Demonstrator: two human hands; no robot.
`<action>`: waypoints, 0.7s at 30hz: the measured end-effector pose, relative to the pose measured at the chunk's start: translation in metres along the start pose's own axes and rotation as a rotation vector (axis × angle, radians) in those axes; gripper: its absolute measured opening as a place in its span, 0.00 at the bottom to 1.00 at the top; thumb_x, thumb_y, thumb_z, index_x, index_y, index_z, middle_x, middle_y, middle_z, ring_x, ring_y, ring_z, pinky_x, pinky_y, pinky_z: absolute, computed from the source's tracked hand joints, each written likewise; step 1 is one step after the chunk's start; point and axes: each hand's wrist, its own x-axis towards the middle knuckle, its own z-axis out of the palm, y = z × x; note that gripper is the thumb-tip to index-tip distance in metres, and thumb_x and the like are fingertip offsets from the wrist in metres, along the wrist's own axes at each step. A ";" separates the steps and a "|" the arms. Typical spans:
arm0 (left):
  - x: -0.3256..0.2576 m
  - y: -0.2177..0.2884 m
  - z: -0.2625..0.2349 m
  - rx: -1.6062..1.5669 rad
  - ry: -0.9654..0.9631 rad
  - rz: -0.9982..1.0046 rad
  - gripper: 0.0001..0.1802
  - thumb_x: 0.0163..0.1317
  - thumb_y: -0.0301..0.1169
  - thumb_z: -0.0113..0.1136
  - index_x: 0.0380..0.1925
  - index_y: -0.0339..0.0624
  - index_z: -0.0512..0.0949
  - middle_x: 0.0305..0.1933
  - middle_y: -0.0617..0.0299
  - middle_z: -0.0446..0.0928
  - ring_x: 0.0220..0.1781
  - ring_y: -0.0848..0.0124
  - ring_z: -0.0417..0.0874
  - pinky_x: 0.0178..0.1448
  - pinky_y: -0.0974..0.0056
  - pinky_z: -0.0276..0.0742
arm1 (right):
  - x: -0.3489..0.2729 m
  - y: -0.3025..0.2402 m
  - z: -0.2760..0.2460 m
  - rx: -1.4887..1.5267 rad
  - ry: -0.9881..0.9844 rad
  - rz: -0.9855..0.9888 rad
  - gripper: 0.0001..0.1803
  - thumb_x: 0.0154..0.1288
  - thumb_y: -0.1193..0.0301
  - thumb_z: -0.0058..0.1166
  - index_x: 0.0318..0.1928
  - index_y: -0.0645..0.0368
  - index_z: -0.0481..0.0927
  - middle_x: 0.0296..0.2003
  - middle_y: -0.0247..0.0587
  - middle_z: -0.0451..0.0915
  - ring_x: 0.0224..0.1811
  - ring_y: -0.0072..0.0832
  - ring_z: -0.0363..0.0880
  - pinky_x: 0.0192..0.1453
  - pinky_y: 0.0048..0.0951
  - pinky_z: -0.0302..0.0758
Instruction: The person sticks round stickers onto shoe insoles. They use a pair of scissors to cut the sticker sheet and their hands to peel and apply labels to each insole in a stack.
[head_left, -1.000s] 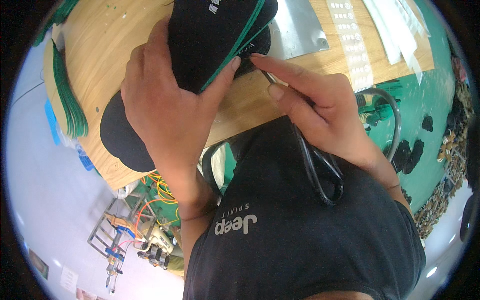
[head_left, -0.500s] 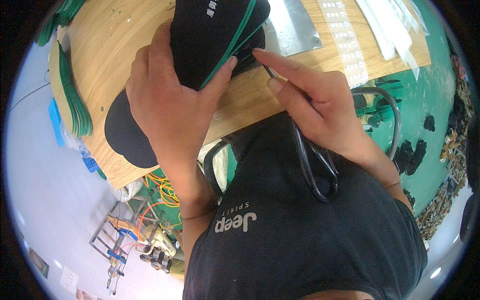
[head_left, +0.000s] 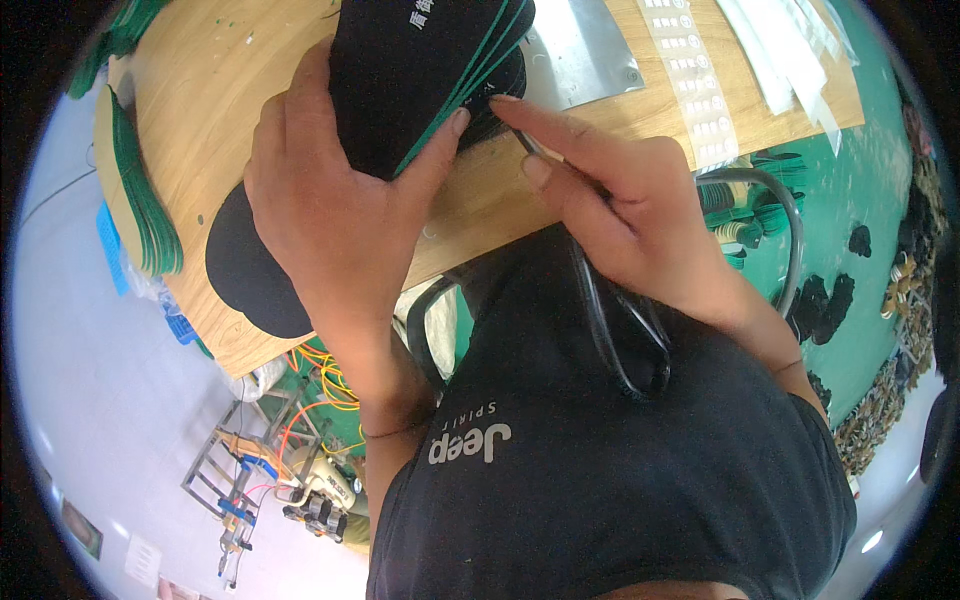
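Note:
A stack of black insole-shaped pieces (head_left: 400, 90) with green edges lies tilted at the table's front. My left hand (head_left: 335, 180) is closed around it, fingers over the far side and thumb on the near edge. Several green edges fan apart beside that thumb. In my right hand (head_left: 630, 195) is a slim dark tool that looks like scissors (head_left: 597, 330), pinched between thumb and index finger, with a long black loop hanging below. The right index fingertip reaches the stack's near edge; the tool's tip is hidden. Another black piece (head_left: 250, 270) lies left of my left wrist.
The wooden table (head_left: 220, 110) carries a curved green-edged stack (head_left: 145, 200) at left. Right of my hands lie a shiny sheet (head_left: 580, 60), a strip of labels (head_left: 695, 80) and clear plastic strips (head_left: 775, 60). A dark curved tube (head_left: 795, 220) rises beside my right forearm.
Both hands have shifted slightly left along with the black stack. Its green edges are spread wider beside my left thumb. My right fingertip stays at the edge.

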 end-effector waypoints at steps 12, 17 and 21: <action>0.001 0.001 0.001 0.002 0.010 -0.014 0.40 0.44 0.45 0.76 0.55 0.35 0.74 0.47 0.51 0.78 0.50 0.58 0.80 0.56 0.60 0.73 | -0.002 -0.005 -0.003 0.007 -0.039 0.049 0.20 0.71 0.73 0.48 0.62 0.59 0.74 0.16 0.30 0.71 0.19 0.13 0.68 0.26 0.18 0.65; -0.001 0.001 0.000 0.007 0.002 -0.001 0.40 0.43 0.44 0.77 0.55 0.35 0.74 0.46 0.50 0.78 0.49 0.58 0.80 0.56 0.60 0.73 | -0.004 -0.003 -0.005 0.007 -0.017 0.096 0.21 0.71 0.73 0.48 0.63 0.58 0.73 0.17 0.30 0.71 0.19 0.13 0.69 0.27 0.18 0.66; 0.000 0.000 0.000 -0.043 0.005 -0.015 0.40 0.43 0.45 0.77 0.55 0.36 0.74 0.47 0.50 0.78 0.50 0.57 0.80 0.56 0.60 0.73 | -0.006 -0.003 -0.008 -0.011 0.090 0.164 0.20 0.71 0.73 0.48 0.63 0.58 0.74 0.16 0.29 0.69 0.19 0.12 0.67 0.28 0.17 0.66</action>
